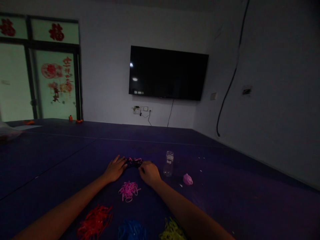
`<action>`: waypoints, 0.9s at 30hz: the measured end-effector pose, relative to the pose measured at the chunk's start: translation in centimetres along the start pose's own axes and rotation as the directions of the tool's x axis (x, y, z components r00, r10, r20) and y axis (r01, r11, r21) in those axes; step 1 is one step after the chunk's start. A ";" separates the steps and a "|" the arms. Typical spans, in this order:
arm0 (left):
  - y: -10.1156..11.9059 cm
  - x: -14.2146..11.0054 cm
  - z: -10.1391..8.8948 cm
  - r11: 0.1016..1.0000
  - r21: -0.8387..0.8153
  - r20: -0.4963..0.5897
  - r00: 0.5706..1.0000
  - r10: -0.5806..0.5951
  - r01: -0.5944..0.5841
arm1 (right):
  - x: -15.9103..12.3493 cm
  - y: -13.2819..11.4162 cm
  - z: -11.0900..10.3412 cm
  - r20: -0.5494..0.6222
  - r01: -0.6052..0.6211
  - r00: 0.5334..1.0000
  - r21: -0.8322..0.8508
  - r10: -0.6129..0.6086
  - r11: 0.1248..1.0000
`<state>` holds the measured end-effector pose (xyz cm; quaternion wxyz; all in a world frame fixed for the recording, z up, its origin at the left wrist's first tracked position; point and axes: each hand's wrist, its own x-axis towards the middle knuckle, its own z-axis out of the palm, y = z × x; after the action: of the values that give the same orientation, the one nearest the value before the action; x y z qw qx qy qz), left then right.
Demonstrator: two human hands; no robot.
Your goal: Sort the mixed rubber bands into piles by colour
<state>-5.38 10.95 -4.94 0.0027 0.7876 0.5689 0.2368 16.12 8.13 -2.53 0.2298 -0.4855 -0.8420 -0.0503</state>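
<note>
A small heap of black and pink rubber bands (135, 162) lies between my two hands. At its left edge my left hand (115, 169) rests palm down on the purple surface, fingers spread. My right hand (150, 172) is at the heap's right edge with its fingers curled in; whatever they pinch is hidden. Nearer to me, between the forearms, is a loose pile of pink rubber bands (129, 190). Just right of my right hand stands a clear, transparent bottle (169, 164) without a cap. Beyond it sits a small pink lid-like piece (187, 179).
Piles of red bands (95, 221), blue bands (132, 230) and yellow-green bands (172, 230) lie closest to me. Small white scraps (181, 185) dot the purple table (237, 186). A clear plastic bag (8, 131) is at far left. A television (168, 73) hangs on the wall.
</note>
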 end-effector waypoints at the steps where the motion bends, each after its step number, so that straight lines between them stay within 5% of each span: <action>1: -0.1 0.0 0.0 1.000 0.002 0.016 1.000 -0.011 0.011 | 0.0 0.0 0.0 0.005 0.009 1.000 -0.002 -0.009 1.000; 15: -0.8 0.2 0.5 0.999 -0.015 -0.055 0.998 0.038 -0.039 | 0.1 0.0 0.1 0.021 0.053 0.998 0.009 -0.053 0.999; 27: 0.7 -0.4 -1.5 0.955 -0.264 -0.334 0.942 0.038 -0.133 | 0.0 0.0 -0.1 0.030 0.052 0.998 0.047 -0.054 0.998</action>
<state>-5.42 9.92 -3.55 0.0109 0.7533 0.4867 0.4422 16.13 8.09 -2.42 0.2264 -0.4583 -0.8590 -0.0295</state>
